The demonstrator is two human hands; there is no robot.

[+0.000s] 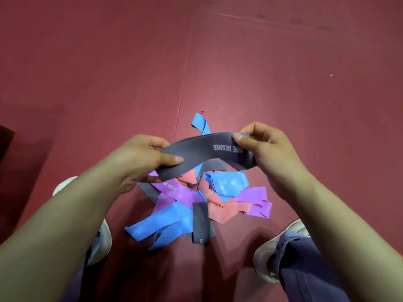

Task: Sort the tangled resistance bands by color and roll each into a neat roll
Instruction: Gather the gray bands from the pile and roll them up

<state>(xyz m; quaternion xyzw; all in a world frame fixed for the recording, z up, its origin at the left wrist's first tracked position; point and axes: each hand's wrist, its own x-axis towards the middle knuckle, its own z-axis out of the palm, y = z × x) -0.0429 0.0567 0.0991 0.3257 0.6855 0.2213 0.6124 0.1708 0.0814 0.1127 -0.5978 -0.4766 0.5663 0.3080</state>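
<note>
1. Two hands hold one grey band (202, 153) up above the pile (196, 203) in the head view, which looks straight down. The left hand (139, 158) pinches the band's left end, with the thumb lying across the near face and the fingers curled behind it.
2. The right hand (268, 147) pinches the band's right end in the same way, thumb on top and fingers tucked behind.
3. The grey band runs flat between the two hands in a shallow arch. White lettering on it, upside down from here, reads "DEGREE" near the right hand.
4. The pile lies on the floor (283, 73) directly under the lifted band, between the person's feet. Its strips overlap and cross one another.
5. In the pile, blue bands (161, 223) spread toward the lower left, with another blue loop poking out at the far side behind the lifted band. Purple bands (255, 195) show at the right and in the middle, and pink bands (220, 211) sit at the lower right. A second grey band (200, 223) lies folded on the near edge, beside the blue.
6. The floor is dark red matting with a seam (183, 83) running away from the pile. Pale shoes (268, 258) and blue trousers (305, 269) frame the pile on both sides.
</note>
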